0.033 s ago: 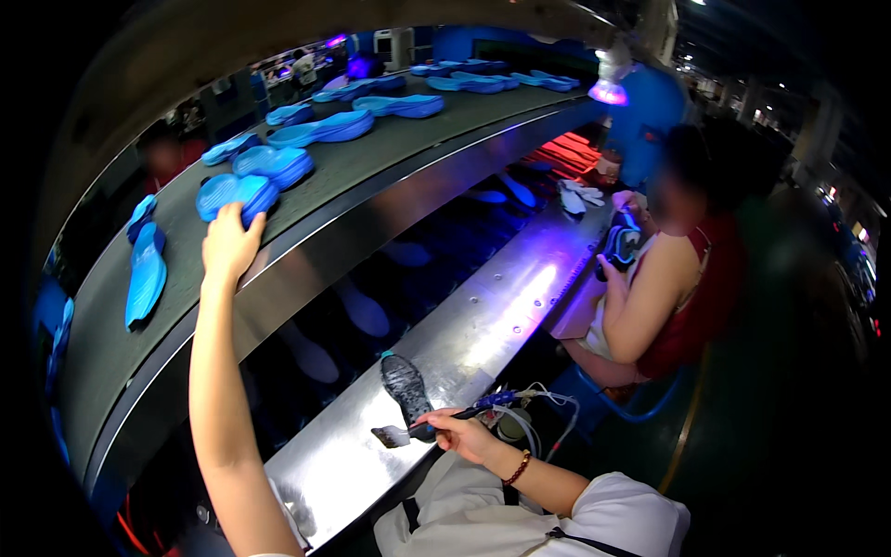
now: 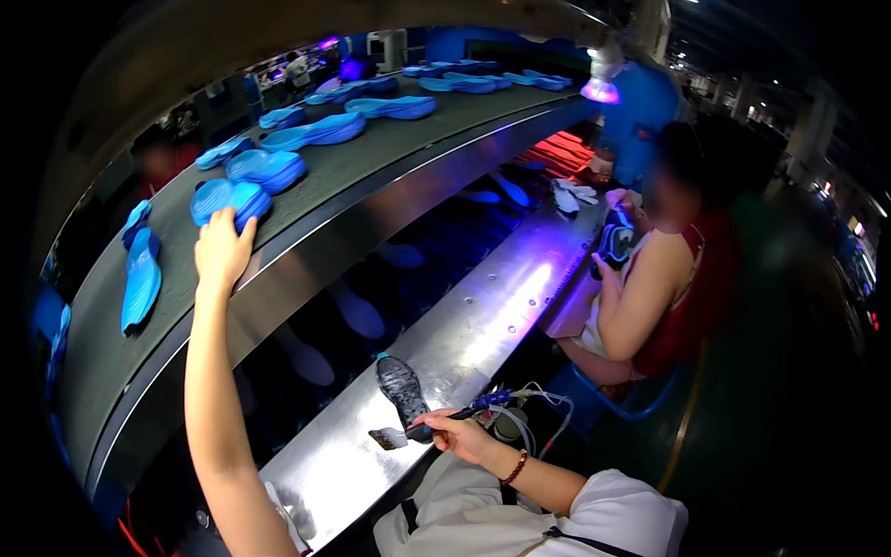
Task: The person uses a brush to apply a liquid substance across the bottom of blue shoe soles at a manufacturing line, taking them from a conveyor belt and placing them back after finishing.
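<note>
My left hand [image 2: 223, 252] reaches up to the upper belt, its fingers and thumb closed on the near end of a blue shoe sole [image 2: 249, 200]. That sole lies against another light blue sole [image 2: 210, 198]. Lower down, my right hand [image 2: 457, 436] grips the dark handle of a flat brush [image 2: 388, 438], which has a blue fitting and thin hoses behind it. The bristles hang over the shiny metal ledge [image 2: 325, 483]. Just beyond the brush, a black patterned shoe sole [image 2: 401, 385] lies on the ledge, partly hidden by my right hand and the handle.
More blue soles [image 2: 316, 133] are spread along the dark belt [image 2: 195, 297]. Pale soles [image 2: 355, 311] lie on a shadowed lower level. At right, a seated co-worker [image 2: 664, 288] holds a dark sole [image 2: 614, 243]. White gloves [image 2: 573, 196] and a lamp [image 2: 601, 84] are farther back.
The whole view has shifted very slightly to the left. My left hand stays at the blue sole, and my right hand keeps the brush in the same place.
</note>
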The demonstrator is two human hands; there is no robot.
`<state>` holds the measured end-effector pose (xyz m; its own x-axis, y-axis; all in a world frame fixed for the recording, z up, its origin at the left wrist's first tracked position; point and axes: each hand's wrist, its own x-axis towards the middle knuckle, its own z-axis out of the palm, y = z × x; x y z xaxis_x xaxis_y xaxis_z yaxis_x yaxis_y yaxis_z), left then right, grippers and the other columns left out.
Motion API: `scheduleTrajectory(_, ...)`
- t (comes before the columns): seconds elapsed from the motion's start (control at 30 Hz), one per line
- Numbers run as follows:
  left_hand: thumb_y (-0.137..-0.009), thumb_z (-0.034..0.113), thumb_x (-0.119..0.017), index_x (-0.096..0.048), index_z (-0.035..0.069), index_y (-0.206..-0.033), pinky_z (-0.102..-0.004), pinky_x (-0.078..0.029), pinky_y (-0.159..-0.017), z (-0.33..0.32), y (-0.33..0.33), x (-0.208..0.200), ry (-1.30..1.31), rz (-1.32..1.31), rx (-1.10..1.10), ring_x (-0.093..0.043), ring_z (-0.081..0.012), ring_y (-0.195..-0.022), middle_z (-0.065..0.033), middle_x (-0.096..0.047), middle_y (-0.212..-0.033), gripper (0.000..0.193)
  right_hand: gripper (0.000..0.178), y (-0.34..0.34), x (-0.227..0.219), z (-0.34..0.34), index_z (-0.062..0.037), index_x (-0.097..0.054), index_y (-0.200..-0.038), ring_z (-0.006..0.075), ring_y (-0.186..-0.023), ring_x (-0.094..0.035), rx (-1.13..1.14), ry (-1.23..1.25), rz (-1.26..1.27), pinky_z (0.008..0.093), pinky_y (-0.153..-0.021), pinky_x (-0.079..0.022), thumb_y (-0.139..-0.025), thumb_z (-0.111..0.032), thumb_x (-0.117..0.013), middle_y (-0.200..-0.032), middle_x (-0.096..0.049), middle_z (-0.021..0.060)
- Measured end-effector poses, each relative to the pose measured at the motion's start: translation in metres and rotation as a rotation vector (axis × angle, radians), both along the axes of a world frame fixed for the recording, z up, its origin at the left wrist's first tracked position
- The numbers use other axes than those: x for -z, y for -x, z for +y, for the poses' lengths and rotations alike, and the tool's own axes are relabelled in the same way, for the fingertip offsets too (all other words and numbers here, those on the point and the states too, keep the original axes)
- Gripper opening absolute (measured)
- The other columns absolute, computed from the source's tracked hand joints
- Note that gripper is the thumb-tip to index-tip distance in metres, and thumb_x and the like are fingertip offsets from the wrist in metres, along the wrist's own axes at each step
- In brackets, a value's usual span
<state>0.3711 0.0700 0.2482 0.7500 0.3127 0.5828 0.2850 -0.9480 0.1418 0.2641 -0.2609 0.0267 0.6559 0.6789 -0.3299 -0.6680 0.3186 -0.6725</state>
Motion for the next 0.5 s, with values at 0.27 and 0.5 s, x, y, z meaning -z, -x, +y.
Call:
scheduleTrajectory(0.27, -0.082, 0.022, -0.059, -0.055, -0.003, -0.094, -0.0342, -0.037, -0.087, 0.006, 0.079, 0.026, 0.02, -0.629, 0.294, -0.051, -0.0264, -0.094, -0.015, -0.055, -0.099, 0.028, 0.017, -0.012, -0.001, -0.02, -0.0011, -0.06, -0.089, 0.0097, -0.051, -0.048, 0.139, 0.019, 0.028, 0.0223, -0.048, -0.037, -0.085, -0.015, -0.051, -0.074, -0.056, 0.0035)
scheduleTrajectory(0.5, -0.082, 0.021, -0.049, -0.035, 0.001, -0.123, -0.0421, -0.04, -0.091, -0.062, 0.165, 0.079, 1.845, -0.857, 0.63, -0.047, -0.0263, -0.109, -0.0162, -0.045, -0.12, 0.048, 0.02, -0.024, 0.007, -0.007, -0.0019, -0.058, -0.094, 0.0112, -0.063, -0.055, 0.101, -0.036, -0.002, 0.0238, -0.063, -0.046, -0.087, -0.018, -0.05, -0.08, -0.059, 0.0041)
